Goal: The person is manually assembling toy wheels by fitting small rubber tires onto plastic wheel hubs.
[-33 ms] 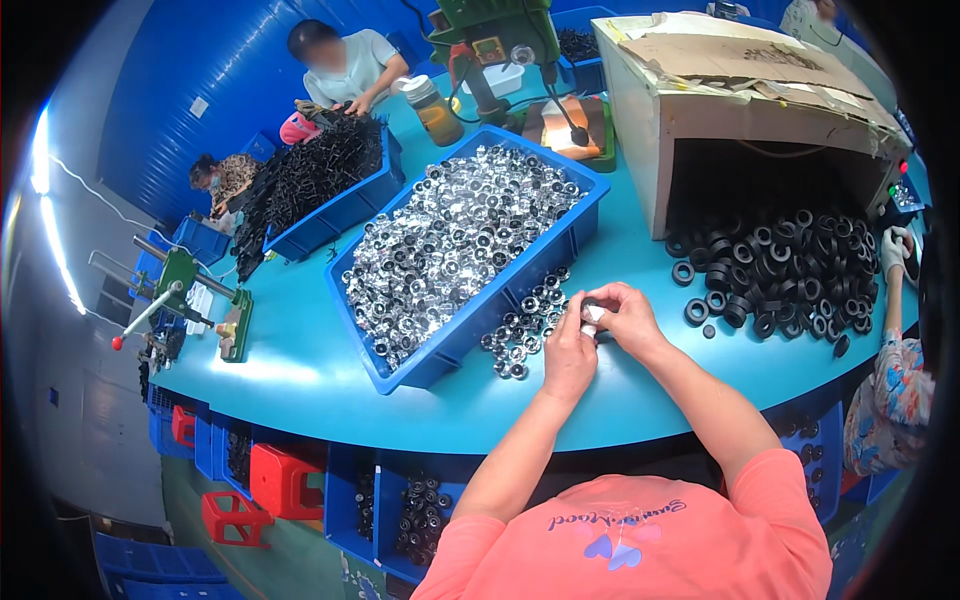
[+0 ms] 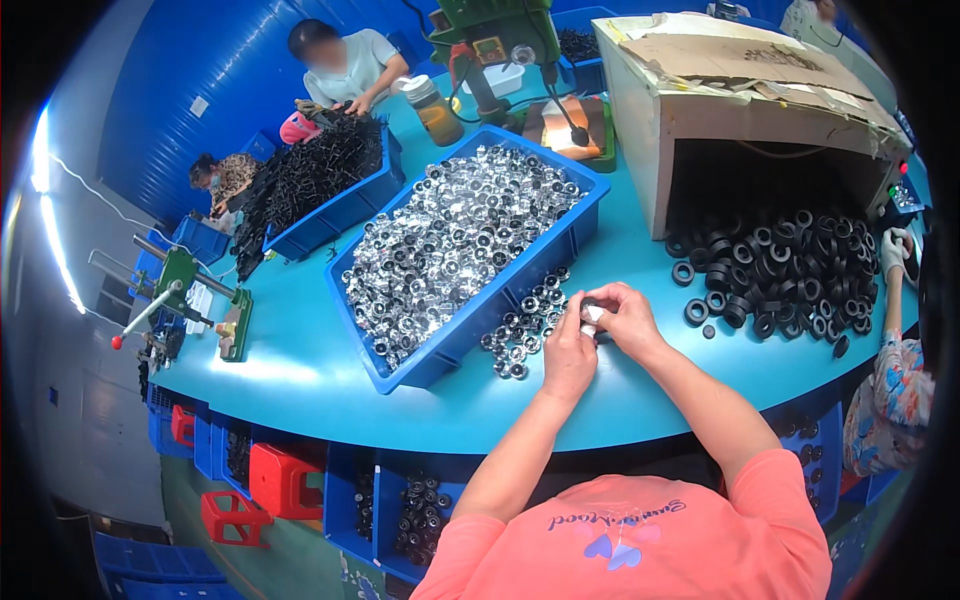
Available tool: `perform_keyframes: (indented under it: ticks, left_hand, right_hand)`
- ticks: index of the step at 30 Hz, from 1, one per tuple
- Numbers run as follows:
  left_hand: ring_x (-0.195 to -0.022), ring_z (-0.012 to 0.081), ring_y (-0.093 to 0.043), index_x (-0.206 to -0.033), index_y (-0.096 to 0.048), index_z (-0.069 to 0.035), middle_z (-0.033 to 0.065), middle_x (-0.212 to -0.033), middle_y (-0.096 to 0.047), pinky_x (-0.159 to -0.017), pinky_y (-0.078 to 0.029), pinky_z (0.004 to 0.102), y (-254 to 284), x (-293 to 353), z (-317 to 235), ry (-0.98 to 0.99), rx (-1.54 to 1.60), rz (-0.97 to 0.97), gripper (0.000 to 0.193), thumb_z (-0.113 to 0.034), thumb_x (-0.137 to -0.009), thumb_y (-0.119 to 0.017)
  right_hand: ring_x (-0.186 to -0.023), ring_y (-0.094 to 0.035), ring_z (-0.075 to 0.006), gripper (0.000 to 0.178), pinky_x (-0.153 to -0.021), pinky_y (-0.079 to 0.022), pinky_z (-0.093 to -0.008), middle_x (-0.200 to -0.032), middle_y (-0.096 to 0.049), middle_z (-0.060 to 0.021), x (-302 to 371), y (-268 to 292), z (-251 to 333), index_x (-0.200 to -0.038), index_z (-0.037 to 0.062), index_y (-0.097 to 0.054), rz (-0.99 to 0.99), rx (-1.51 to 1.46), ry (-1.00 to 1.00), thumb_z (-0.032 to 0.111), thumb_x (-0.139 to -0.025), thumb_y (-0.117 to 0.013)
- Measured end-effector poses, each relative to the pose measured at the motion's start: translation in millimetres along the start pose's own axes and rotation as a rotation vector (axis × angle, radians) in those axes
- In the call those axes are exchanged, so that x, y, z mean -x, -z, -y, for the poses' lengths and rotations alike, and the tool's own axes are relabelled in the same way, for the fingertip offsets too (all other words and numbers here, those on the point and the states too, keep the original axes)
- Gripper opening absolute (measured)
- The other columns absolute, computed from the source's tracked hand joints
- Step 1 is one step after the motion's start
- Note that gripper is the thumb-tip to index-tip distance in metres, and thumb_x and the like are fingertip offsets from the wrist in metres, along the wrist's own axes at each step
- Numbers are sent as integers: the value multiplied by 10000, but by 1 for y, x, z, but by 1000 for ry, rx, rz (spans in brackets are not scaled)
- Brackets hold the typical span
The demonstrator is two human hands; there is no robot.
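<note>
Over the front of the blue-green table, my left hand (image 2: 571,352) and my right hand (image 2: 628,318) meet fingertip to fingertip. Both are closed round a small dark round part (image 2: 589,301), mostly hidden by the fingers. Something white shows at the fingertips; I cannot tell whether it is a finger cover or belongs to the part. Just left of my hands lies a loose cluster of shiny silver wheel-like parts (image 2: 515,340). Behind it, a blue bin (image 2: 440,362) is heaped with more silver parts (image 2: 450,245). Black rings (image 2: 775,270) are piled to the right.
An open-fronted box (image 2: 640,130) stands behind the rings. Further back are a green press (image 2: 495,40), a jar (image 2: 432,110) and a bin of black parts (image 2: 330,200). A green hand press (image 2: 180,290) sits at the left. Co-workers are at left and right; red stools (image 2: 283,480) stand below.
</note>
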State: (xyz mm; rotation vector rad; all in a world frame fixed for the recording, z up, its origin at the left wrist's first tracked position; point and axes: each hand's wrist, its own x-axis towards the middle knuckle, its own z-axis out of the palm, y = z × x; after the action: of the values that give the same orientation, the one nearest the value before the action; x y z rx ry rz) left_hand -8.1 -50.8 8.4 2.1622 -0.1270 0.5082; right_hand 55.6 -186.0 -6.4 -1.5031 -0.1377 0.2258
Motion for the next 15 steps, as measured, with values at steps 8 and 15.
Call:
perform_keyframes:
  ticks: [8, 15]
  left_hand:
    - [-962, 433, -735, -1430, -546, 13, 255, -1131, -720, -809, -607, 500, 1, 0, -11, -89, -131, -33, 529, 44, -905, -595]
    - [-1043, 235, -727, -1517, -519, -40, 160, -1213, -718, -884, -601, 356, 9, -1, 10, 92, 160, 102, 595, 57, -944, -643]
  right_hand:
    - [-888, -728, -177, 260, -767, -617, -324, -1037, -747, -83, -1, 7, 8, -1164, -21, -712, 120, -288, -188, 36, -919, -777]
    - [-971, -725, -169, 309, -856, -613, -322, -1086, -741, -90, 3, 15, 19, -1225, -17, -696, 270, -299, -193, 65, -936, -767]
